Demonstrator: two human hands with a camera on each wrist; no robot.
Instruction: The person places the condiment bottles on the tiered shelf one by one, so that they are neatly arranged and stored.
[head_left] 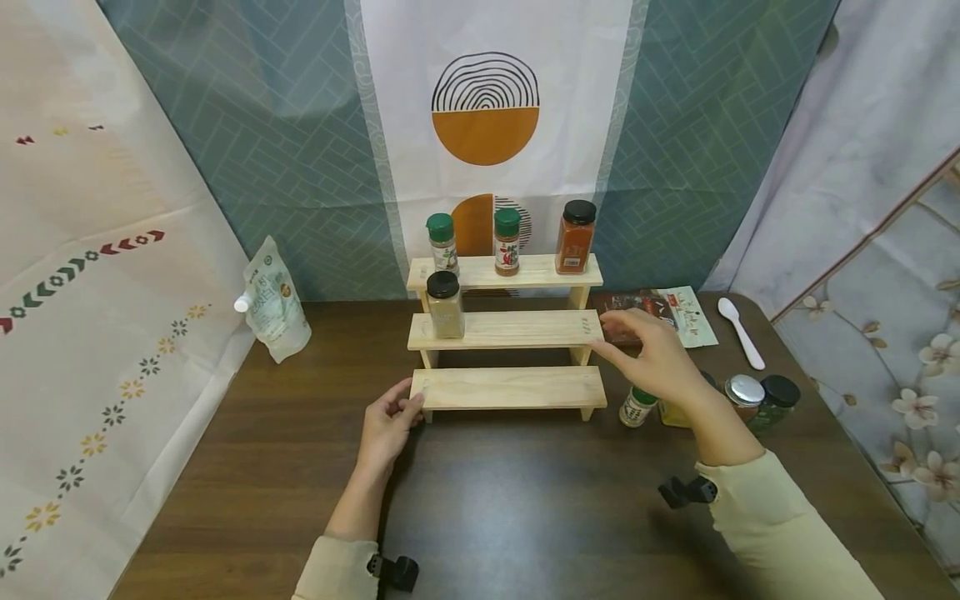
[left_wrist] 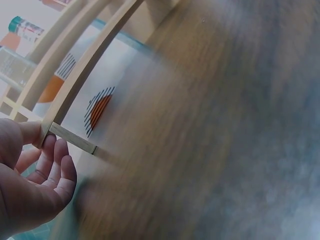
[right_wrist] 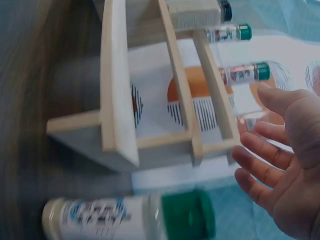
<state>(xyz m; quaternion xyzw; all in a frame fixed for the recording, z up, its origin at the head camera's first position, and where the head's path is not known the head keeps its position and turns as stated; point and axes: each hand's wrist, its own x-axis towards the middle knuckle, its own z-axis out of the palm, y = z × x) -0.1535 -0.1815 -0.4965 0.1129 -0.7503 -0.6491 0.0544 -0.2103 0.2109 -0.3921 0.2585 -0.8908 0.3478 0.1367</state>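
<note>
A three-step wooden shelf rack (head_left: 510, 388) stands at the middle of the table. My left hand (head_left: 388, 423) pinches the left end of its lowest step, thumb above and fingers below. Beside the right end of the middle step is my right hand (head_left: 651, 354), its fingers spread and nothing in its grasp. Two green-capped spice bottles (head_left: 507, 243) and a black-capped jar of red powder (head_left: 576, 238) stand on the top step. On the middle step is a black-capped jar of pale powder (head_left: 446, 310). Another green-capped bottle (right_wrist: 125, 216) stands on the table below my right hand.
Right of the rack stand a silver-lidded jar (head_left: 744, 393), a dark-lidded jar (head_left: 777, 400) and a yellow jar (head_left: 675, 414) partly behind my right arm. Flat packets (head_left: 693, 315) and a white spoon (head_left: 741, 333) lie behind them. A spouted pouch (head_left: 276, 308) leans at the back left.
</note>
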